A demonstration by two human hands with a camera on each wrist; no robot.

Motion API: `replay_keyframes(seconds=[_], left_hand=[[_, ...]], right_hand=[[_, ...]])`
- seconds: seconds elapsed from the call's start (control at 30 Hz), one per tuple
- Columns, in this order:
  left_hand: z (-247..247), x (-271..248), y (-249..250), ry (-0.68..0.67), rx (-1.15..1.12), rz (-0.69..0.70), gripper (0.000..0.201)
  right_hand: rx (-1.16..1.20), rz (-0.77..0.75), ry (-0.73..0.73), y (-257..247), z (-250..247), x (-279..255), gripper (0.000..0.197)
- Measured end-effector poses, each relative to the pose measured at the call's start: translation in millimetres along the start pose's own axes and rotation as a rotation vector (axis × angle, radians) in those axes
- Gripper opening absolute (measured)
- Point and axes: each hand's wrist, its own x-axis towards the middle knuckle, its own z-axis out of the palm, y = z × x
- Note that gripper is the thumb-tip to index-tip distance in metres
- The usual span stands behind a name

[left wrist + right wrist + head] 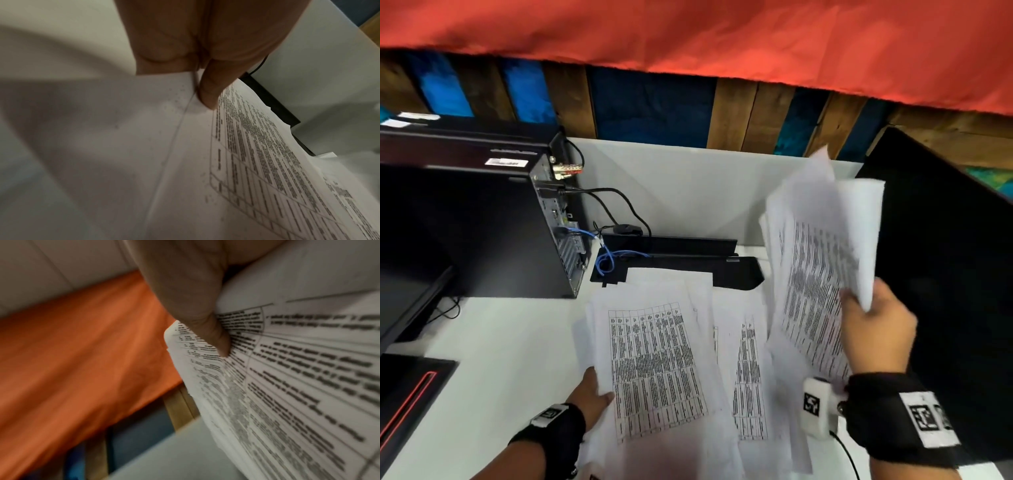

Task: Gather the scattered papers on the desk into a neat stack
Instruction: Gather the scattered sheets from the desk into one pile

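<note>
Printed white papers with tables (654,363) lie overlapped on the white desk (517,342). My left hand (594,390) pinches the left edge of the top sheets (257,146), thumb (209,91) on top and fingers hidden under the paper. My right hand (873,329) grips a bundle of several sheets (822,260) lifted upright above the desk's right side, bent and fanned. In the right wrist view the thumb (213,331) presses on the printed bundle (298,378). More sheets (750,377) lie between both hands.
A black computer tower (476,219) with cables (616,205) stands at the left. A black monitor base (688,263) sits behind the papers. A dark monitor back (955,274) fills the right. Red cloth (722,37) hangs over a wooden wall.
</note>
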Motion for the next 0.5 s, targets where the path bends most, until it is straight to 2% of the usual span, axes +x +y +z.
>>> replay_keyframes(seconds=[0.1, 0.17, 0.23, 0.33, 0.4, 0.5], left_hand=[[-1, -3, 2, -0.018, -0.005, -0.005, 0.077], [-2, -5, 4, -0.026, -0.004, -0.010, 0.076], [-3, -6, 6, -0.031, 0.002, -0.012, 0.073], [-5, -7, 6, -0.024, -0.008, -0.023, 0.064], [-7, -7, 6, -0.020, -0.074, -0.027, 0.062], [-6, -6, 7, -0.020, -0.174, -0.056, 0.068]], right_hand=[[0.357, -0.062, 0.015, -36, -20, 1, 0.020], [0.473, -0.070, -0.035, -45, -20, 1, 0.025], [0.408, -0.052, -0.141, -42, -3, -3, 0.025], [0.250, 0.040, -0.388, -19, 47, -27, 0.022], [0.185, 0.112, -0.543, 2, 83, -52, 0.029], [0.099, 0.232, -0.699, 32, 126, -88, 0.042]])
